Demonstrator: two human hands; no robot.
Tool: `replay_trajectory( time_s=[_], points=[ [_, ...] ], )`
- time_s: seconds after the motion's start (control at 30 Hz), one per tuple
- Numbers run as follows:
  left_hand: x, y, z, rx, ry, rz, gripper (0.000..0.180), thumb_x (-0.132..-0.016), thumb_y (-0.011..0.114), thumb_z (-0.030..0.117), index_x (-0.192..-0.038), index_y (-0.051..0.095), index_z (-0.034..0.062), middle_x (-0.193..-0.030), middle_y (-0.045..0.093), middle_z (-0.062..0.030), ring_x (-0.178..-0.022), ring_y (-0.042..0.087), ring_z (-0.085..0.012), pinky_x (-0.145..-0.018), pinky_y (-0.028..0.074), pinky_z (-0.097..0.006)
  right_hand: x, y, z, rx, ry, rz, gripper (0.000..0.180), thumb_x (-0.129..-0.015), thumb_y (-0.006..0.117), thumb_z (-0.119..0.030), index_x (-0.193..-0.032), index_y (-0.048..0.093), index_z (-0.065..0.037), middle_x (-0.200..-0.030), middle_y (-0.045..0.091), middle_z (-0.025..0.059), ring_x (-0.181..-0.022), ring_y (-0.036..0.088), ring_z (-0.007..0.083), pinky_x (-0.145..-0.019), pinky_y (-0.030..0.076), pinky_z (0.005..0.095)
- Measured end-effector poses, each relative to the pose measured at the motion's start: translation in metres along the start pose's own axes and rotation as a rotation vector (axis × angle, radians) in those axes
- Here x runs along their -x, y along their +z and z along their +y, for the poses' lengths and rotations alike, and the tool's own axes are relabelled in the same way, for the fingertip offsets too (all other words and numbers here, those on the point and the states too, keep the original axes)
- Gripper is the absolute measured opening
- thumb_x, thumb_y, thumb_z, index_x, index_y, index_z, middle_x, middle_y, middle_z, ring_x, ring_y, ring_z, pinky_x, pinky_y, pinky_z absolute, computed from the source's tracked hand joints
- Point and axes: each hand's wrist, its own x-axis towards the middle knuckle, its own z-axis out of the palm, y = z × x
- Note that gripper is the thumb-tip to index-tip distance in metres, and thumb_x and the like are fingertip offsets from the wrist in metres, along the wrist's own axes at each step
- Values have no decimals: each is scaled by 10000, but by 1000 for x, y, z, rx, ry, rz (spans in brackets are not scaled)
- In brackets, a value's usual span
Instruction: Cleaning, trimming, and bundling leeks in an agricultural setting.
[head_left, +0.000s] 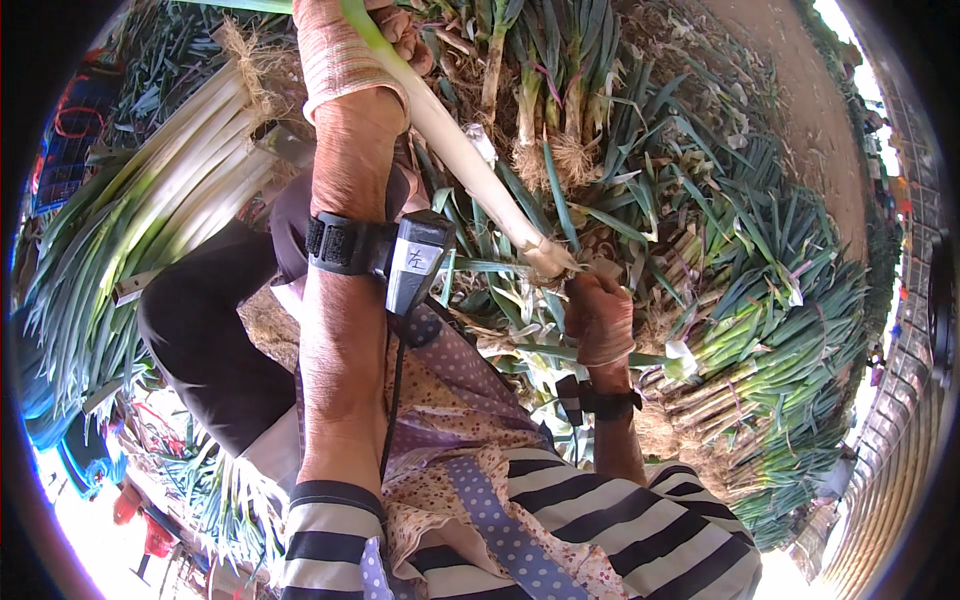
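Note:
A long green onion [470, 175] with a thick white stalk slants across the middle, its root end down and to the right. My left hand [350, 50], in a pale pinkish work glove, is closed around its greener upper part at the top edge. The tip of the onion lies beyond the view. Close by the root end, my right hand [603, 315] is closed, also partly gloved. Its fingertips are partly hidden, so what they pinch cannot be made out. Black straps with small devices circle both wrists.
Peeled green onions [195, 150] with white stalks lie stacked at the left. Tied bundles of unpeeled onions [770, 390] are piled at the right, and more rooty onions [560, 110] lie ahead. Loose leaves litter the ground. My bent knee [205, 320] is beside the left stack.

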Motion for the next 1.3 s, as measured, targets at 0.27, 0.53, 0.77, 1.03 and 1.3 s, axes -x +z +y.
replay_trajectory(
  time_s=[0.27,0.53,0.77,1.03,1.3],
  points=[
    [-12,-14,1,30,-11,-33,537,-817,551,623,-875,564,89,-595,484,-24,-477,441,-163,-438,391,-304,-52,-67,62,847,-399,104,384,-777,706,-344,-1020,629,-56,-695,584,106,-613,575,244,-590,469,341],
    [-14,-22,-14,52,-31,-63,533,-823,548,614,-895,569,86,-626,499,-33,-514,460,-173,-472,408,-315,-12,23,-32,824,-1000,-38,344,-755,712,-264,-1038,616,-94,-839,619,119,-749,611,298,-642,484,388],
    [-12,-21,-7,58,-37,-66,529,-829,545,605,-913,573,84,-652,513,-40,-546,476,-182,-502,423,-325,-22,26,-25,681,-868,-101,100,-804,649,-153,-847,651,-63,-759,611,120,-678,607,290,-608,476,372],
    [-17,-23,-15,65,-65,-84,525,-835,542,596,-932,578,81,-682,528,-48,-583,494,-191,-536,439,-336,-18,22,-13,462,-759,-20,152,-813,659,-132,-915,629,-22,-810,609,123,-715,618,247,-655,482,341],
    [-20,-26,-14,59,-77,-88,522,-841,539,586,-952,583,78,-712,544,-57,-620,513,-201,-570,456,-347,-8,32,-18,371,-647,-218,285,-780,709,-150,-1025,640,-21,-855,618,141,-755,624,236,-682,485,307]
  ],
)
